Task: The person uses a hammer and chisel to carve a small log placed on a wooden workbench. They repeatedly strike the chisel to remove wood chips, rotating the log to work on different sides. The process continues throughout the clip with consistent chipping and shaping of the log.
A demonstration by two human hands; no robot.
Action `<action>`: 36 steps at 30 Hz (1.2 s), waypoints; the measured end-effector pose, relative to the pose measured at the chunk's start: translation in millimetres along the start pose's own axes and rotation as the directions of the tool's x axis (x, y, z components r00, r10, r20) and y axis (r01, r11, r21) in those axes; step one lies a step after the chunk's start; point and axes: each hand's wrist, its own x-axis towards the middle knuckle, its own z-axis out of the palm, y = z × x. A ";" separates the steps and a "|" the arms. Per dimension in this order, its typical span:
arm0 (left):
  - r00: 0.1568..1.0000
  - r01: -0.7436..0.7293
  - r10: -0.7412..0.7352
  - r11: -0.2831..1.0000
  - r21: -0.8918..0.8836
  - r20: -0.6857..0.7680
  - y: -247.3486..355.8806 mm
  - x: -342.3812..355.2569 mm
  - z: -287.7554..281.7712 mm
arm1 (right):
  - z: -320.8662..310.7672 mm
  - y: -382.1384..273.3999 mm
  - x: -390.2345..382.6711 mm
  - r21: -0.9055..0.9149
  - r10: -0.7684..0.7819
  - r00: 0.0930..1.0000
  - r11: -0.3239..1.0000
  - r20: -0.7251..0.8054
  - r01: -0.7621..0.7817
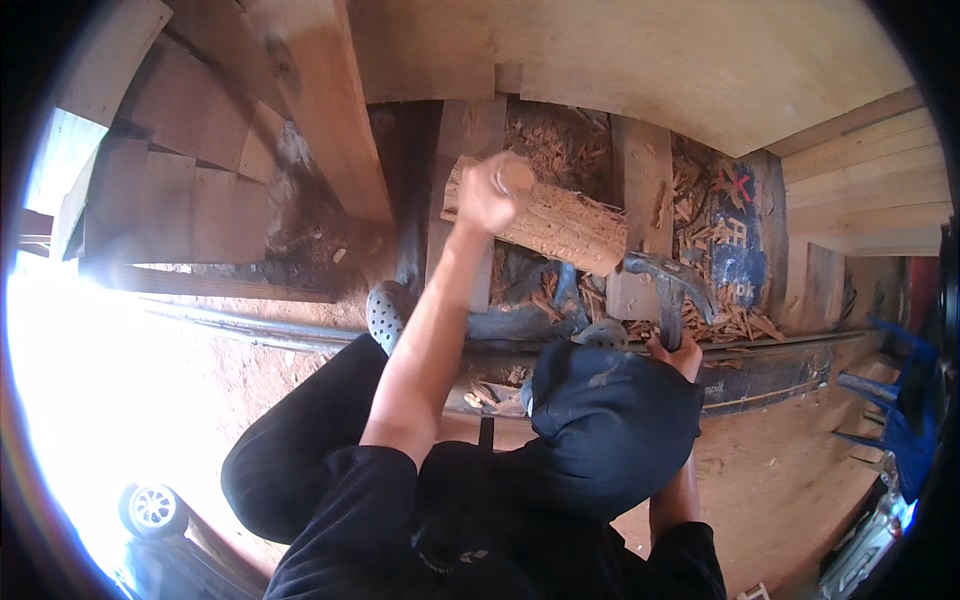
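A thick block of pale, rough-cut wood [565, 228] lies slantwise across two boards in front of me. Over its left end, my left hand [490, 195] is closed around a handle with a round, light-brown end [515, 175]; whatever is below the fist is hidden. To the right, my right hand [682, 357] grips the dark handle of a claw hammer [672, 280]. The hammer's dark metal head is close to the block's right end; whether they touch I cannot tell. My raised knee covers part of the right forearm.
Wood chips [745, 325] are scattered around the boards [643, 190]. A large wooden panel [640, 50] spans the far side, with a post [325, 100] at far left. Blue plastic furniture [905, 400] stands at right; a wheel [155, 508] shows at lower left. My feet wear grey perforated clogs [388, 312].
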 end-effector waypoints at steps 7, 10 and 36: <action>0.987 -0.120 0.084 0.953 0.279 0.139 4.9 -23.4 41.2 | 22.0 -2.0 13.0 0.098 0.074 0.994 0.992 0.081 -0.082; 0.987 -0.077 0.052 0.983 0.164 0.151 -1.5 -12.0 24.8 | 33.4 -13.5 23.5 0.126 0.050 0.996 0.990 0.076 -0.059; 0.988 0.098 -0.073 0.976 -0.194 0.134 -4.8 -10.5 13.0 | 23.9 -12.8 40.3 0.220 -0.014 1.000 0.975 -0.022 0.018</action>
